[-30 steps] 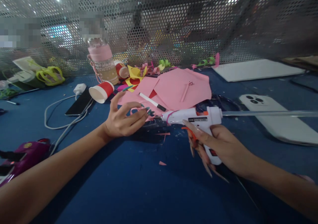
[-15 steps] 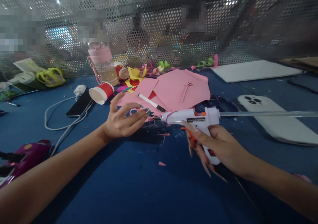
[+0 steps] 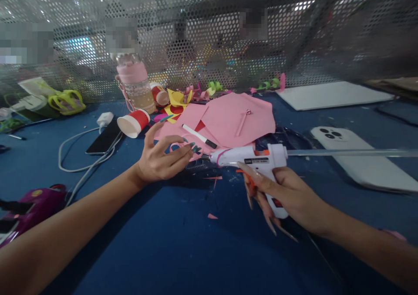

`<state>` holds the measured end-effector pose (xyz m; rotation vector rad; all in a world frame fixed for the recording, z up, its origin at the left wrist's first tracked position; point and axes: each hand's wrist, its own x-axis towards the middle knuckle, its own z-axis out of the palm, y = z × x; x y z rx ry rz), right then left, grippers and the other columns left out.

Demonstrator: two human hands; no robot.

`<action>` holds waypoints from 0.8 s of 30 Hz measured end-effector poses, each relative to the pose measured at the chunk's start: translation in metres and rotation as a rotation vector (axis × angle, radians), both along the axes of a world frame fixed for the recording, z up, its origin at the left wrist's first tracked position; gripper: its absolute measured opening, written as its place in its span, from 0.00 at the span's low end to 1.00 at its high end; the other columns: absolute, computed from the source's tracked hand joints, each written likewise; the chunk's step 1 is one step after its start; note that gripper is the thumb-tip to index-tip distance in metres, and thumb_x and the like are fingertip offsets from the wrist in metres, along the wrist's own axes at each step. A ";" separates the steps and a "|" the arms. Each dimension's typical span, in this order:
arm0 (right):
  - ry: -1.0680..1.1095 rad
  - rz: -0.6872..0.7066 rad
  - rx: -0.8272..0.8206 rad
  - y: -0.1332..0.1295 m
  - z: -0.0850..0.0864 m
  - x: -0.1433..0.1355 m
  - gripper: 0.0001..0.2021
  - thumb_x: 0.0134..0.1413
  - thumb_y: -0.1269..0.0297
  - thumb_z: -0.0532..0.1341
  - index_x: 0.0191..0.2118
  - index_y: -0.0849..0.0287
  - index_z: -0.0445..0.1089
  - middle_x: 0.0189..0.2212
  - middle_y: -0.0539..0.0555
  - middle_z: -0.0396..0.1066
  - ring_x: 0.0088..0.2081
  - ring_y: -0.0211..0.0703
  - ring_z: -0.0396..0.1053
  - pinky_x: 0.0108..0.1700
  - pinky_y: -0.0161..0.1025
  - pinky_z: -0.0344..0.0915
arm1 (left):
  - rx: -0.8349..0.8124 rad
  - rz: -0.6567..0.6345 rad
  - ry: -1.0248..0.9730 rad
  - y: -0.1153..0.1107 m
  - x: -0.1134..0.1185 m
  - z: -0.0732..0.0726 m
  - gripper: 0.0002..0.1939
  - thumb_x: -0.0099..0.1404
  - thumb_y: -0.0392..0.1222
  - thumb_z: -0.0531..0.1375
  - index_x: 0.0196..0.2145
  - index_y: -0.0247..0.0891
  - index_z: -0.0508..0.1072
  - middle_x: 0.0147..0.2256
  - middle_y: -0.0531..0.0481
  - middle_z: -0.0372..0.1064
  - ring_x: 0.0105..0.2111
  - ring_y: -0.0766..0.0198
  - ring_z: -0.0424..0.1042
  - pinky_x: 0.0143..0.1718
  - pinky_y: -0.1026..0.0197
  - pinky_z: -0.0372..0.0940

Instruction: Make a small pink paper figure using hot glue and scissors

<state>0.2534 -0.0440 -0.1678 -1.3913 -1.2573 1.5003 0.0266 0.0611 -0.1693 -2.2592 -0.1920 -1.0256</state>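
My left hand (image 3: 166, 157) is held above the table with its fingers bent and the fingertips brought together. A curled pink paper strip (image 3: 176, 146) shows at those fingertips, partly hidden by the fingers. My right hand (image 3: 281, 190) is closed round the handle of a white glue gun (image 3: 261, 159), with fingers by its orange trigger (image 3: 250, 179). The gun points left, its nozzle close to my left fingertips; whether it touches the strip I cannot tell. A long clear glue stick (image 3: 333, 153) juts from its back, passing over a white phone (image 3: 362, 162).
Behind my hands lie pink paper sheets (image 3: 225, 116) and a black-and-white marker (image 3: 199, 136). A red paper cup (image 3: 141, 120), a pink-lidded bottle (image 3: 135, 83) and a dark phone (image 3: 104, 137) with a white cable are at left. A purple power strip (image 3: 39, 205) is near my left forearm.
The glue gun in my right hand has shifted very slightly left, its nozzle a touch nearer my left fingertips. My left hand stays almost still.
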 end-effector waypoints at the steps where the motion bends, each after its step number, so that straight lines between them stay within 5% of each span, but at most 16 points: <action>1: 0.009 -0.003 -0.002 0.000 0.000 0.000 0.25 0.34 0.38 0.58 0.16 0.59 0.62 0.04 0.48 0.59 0.06 0.29 0.54 0.09 0.25 0.54 | 0.021 -0.004 0.001 0.000 0.000 0.000 0.07 0.54 0.32 0.61 0.29 0.44 0.69 0.30 0.59 0.73 0.33 0.65 0.70 0.52 0.37 0.51; 14: 0.061 0.052 0.014 -0.001 0.000 0.000 0.23 0.37 0.41 0.58 0.16 0.59 0.62 0.05 0.48 0.60 0.06 0.31 0.54 0.08 0.27 0.53 | -0.008 0.096 0.042 -0.002 -0.002 0.001 0.08 0.54 0.33 0.61 0.30 0.46 0.70 0.30 0.59 0.72 0.34 0.64 0.70 0.52 0.35 0.50; 24: 0.085 0.014 0.044 -0.001 -0.002 0.002 0.21 0.40 0.42 0.57 0.19 0.58 0.62 0.05 0.47 0.60 0.06 0.32 0.55 0.08 0.27 0.54 | 0.040 0.052 0.037 -0.003 -0.001 0.001 0.06 0.54 0.34 0.61 0.29 0.45 0.70 0.29 0.59 0.73 0.33 0.65 0.70 0.52 0.35 0.51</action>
